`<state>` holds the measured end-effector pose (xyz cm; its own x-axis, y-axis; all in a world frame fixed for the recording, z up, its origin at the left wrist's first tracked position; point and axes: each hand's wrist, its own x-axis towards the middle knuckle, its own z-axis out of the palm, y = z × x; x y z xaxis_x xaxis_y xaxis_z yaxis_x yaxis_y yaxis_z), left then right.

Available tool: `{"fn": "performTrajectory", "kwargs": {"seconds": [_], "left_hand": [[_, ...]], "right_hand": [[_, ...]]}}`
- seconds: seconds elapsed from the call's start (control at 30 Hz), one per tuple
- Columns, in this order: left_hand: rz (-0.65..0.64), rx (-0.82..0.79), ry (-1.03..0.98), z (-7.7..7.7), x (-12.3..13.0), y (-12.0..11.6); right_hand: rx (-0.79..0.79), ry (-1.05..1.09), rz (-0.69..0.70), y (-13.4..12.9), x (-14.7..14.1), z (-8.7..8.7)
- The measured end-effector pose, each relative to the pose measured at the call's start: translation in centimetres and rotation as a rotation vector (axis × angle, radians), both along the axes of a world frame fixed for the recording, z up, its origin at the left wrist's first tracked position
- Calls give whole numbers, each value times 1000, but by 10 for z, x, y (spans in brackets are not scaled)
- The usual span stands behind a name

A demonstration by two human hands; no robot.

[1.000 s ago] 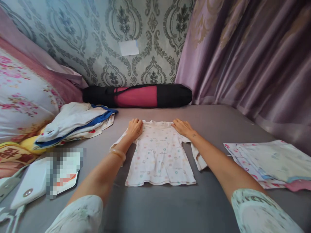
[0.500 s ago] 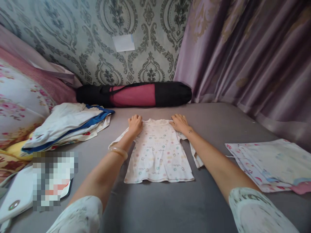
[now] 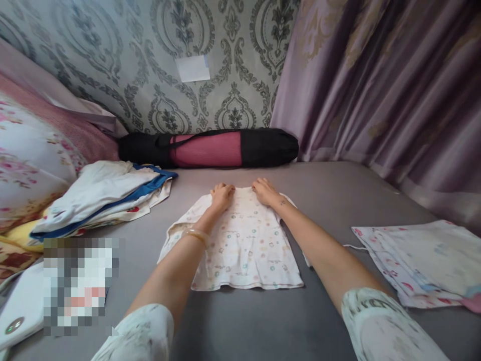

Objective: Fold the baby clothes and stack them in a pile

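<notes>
A small white long-sleeved shirt (image 3: pixel 248 245) with a pastel print lies spread on the grey sheet, its collar away from me and its hem towards me. My left hand (image 3: pixel 223 195) pinches the left side of the collar, fingers curled. At the collar's right side, my right hand (image 3: pixel 265 191) likewise has thumb and fingers closed on the cloth. The left sleeve shows out to the side, partly beneath my forearm. Most of the right sleeve is hidden by my right arm.
A pile of clothes (image 3: pixel 101 193) lies at the left beside a floral pillow (image 3: pixel 30 155). Folded clothes (image 3: pixel 417 260) lie at the right. A black and pink long bag (image 3: pixel 206 149) rests along the wall. A white device (image 3: pixel 22 306) sits at the lower left.
Both hands have moved inward from the shirt's shoulders to the sides of its collar. The left sleeve now shows more spread out.
</notes>
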<state>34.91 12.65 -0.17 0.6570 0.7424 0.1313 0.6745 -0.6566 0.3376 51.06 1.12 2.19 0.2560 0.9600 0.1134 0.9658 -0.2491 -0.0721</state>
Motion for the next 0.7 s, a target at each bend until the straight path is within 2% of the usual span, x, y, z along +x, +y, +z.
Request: {"fn": "performTrajectory", "kwargs": {"seconds": [0.17, 0.3, 0.37, 0.47, 0.53, 0.57, 0.7], "left_hand": [[149, 88, -12, -11, 8, -3], [143, 179, 53, -14, 11, -7], [124, 172, 77, -12, 9, -6], [97, 97, 75, -6, 3, -3], [57, 77, 36, -3, -2, -1], [33, 86, 11, -1, -4, -2], [-99, 134, -64, 2, 2, -14]], "right_hand": [[101, 46, -190, 0, -8, -20], [164, 57, -254, 2, -14, -31], [129, 161, -239, 5, -9, -25], [151, 385, -198, -6, 11, -1], [249, 446, -255, -32, 28, 16], [236, 481, -290, -51, 36, 23], [-10, 668, -490, -144, 49, 34]]}}
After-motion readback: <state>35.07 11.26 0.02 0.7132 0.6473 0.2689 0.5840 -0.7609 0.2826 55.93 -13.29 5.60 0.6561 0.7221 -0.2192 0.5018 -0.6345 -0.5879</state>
